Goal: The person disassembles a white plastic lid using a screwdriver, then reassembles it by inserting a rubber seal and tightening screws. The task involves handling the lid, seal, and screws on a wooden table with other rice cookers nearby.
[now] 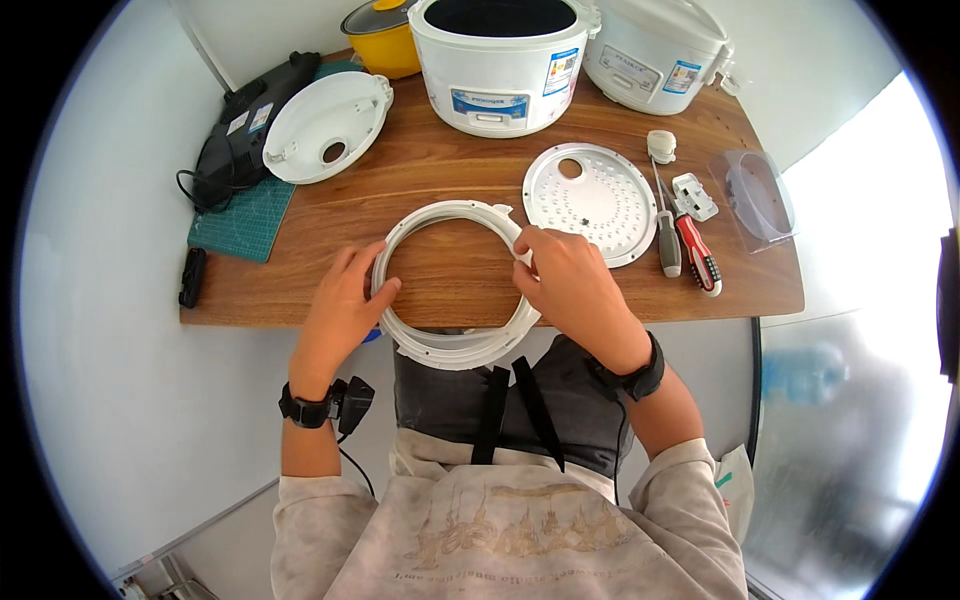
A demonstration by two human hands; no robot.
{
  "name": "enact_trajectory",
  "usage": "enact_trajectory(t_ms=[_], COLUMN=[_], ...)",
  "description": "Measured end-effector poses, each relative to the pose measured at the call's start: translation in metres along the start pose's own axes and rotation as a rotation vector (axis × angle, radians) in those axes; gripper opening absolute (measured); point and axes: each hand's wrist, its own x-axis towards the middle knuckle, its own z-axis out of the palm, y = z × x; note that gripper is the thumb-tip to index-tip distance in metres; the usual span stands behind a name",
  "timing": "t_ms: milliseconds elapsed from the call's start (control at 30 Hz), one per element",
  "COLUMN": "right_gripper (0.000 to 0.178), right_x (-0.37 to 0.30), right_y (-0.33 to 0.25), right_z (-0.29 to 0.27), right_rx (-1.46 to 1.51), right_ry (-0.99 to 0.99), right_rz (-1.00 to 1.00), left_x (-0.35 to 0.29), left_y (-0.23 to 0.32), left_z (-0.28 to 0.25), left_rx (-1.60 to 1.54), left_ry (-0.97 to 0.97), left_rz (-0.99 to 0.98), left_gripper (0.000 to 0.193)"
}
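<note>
Hands and white ring at the near edge of a wooden tabletop (340, 228), seen from above. The white ring (460, 354) lies between the two hands, its near arc projecting past the tabletop edge over the person's lap, its far arc above the wood. The left hand (340, 310) pinches the ring's left rim, thumb toward the opening and fingers along the outer side. The right hand (572, 285) is bent over the right rim, pinching it with thumb and index finger near the inner edge; its remaining fingers are partly hidden. Beyond the right hand, a grey-handled screwdriver (669, 248) and a red-and-black-handled tool (698, 255) lie side by side, just right of a round perforated plate (615, 205). A small white fitting (695, 197) lies near the tools, with a clear plastic piece (760, 200) farther right. Beyond the left hand, a white lid shell (345, 100) lies well apart from the ring. Farthest stand a white cooker body (500, 85), a second white cooker (640, 60) and a yellow pot (388, 58).
</note>
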Motion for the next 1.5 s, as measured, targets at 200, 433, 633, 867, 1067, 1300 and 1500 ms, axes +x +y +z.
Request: enact_trajectory(t_ms=[200, 433, 633, 867, 1067, 1300, 1500], right_gripper=[0.023, 0.015, 0.009, 0.015, 0.014, 0.034, 0.022], right_x=[0.003, 0.012, 0.023, 0.026, 0.023, 0.026, 0.026], right_y=[-0.011, 0.005, -0.011, -0.006, -0.007, 0.005, 0.007], right_z=[0.004, 0.013, 0.009, 0.018, 0.011, 0.016, 0.031], right_rx=[-0.104, -0.255, 0.010, 0.056, 0.083, 0.027, -0.154], right_ry=[0.056, 0.159, 0.056, -0.053, -0.055, 0.043, 0.114], right_rz=[0.056, -0.120, -0.089, -0.014, 0.005, -0.029, 0.015], left_x=[-0.002, -0.001, -0.001, -0.002, -0.001, -0.003, -0.020], left_y=[0.002, -0.002, -0.004, -0.006, -0.005, -0.002, 0.012], left_z=[-0.002, 0.000, 0.003, 0.004, 0.002, -0.001, 0.003], left_rx=[-0.016, -0.018, -0.027, -0.066, -0.074, -0.088, 0.126], left_ry=[-0.011, 0.026, 0.056, 0.074, 0.054, 0.048, 0.222], left_rz=[-0.023, 0.007, 0.015, 0.044, 0.025, 0.017, 0.283], left_gripper=[0.049, 0.046, 0.044, 0.044, 0.045, 0.045, 0.032])
